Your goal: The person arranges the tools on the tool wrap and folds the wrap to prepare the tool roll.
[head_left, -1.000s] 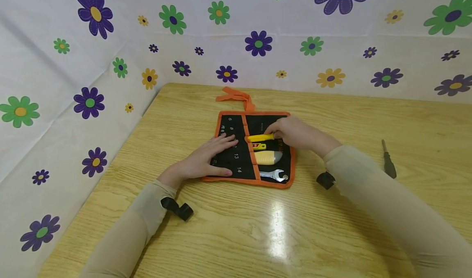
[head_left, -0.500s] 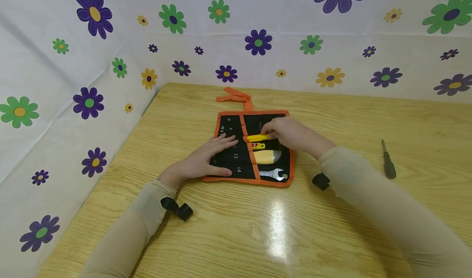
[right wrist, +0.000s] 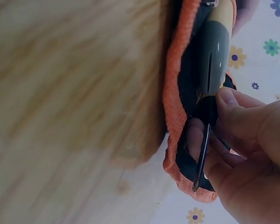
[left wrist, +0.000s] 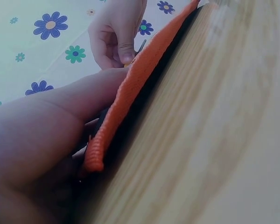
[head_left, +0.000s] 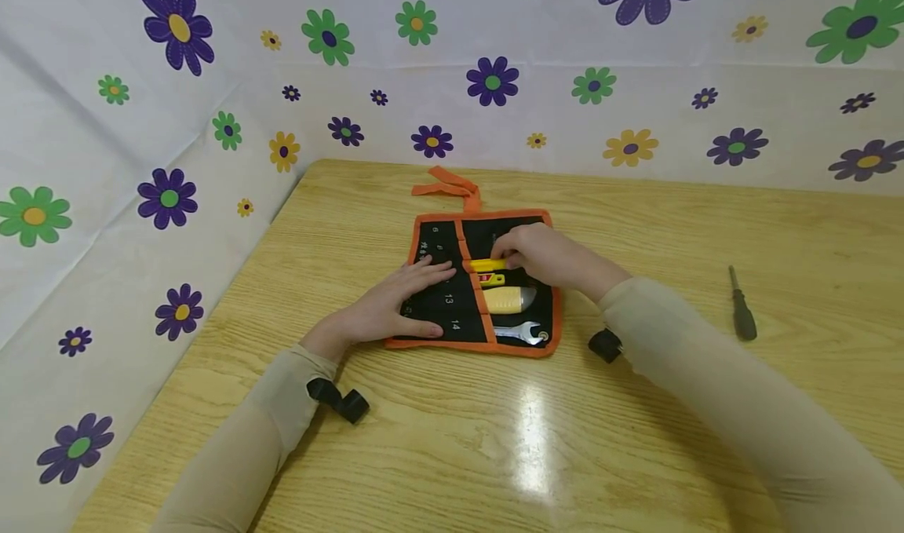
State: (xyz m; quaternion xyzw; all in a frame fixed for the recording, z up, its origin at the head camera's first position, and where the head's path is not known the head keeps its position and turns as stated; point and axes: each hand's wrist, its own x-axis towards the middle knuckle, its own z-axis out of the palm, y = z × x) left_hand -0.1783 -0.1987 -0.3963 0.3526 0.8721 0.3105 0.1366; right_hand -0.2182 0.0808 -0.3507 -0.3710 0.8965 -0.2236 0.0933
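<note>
My left hand (head_left: 384, 305) lies spread on the pocket side of a black tool pouch (head_left: 466, 305) with orange trim, thumb near the printed 14. With bent fingers, my right hand (head_left: 540, 254) pinches a screwdriver (right wrist: 204, 151) near its black collar. Its dark shaft points back past the fingers, while its yellow handle (head_left: 486, 265) enters a pocket, the far end hidden. Below it in the pouch sit a small yellow tool (head_left: 491, 279) with a red label, a cream handle (head_left: 503, 300) with a grey end, and an open-ended wrench (head_left: 519, 332).
A dark-handled screwdriver (head_left: 743, 313) lies on the wooden table (head_left: 438, 454) to the right. Orange ties (head_left: 448, 184) stretch from the pouch's far edge. Behind the table hangs a white flowered cloth (head_left: 395, 70).
My right hand has slid left with the screwdriver, and less of the yellow handle shows outside the pocket. The pouch's right side has shifted slightly left; the left hand stays in place.
</note>
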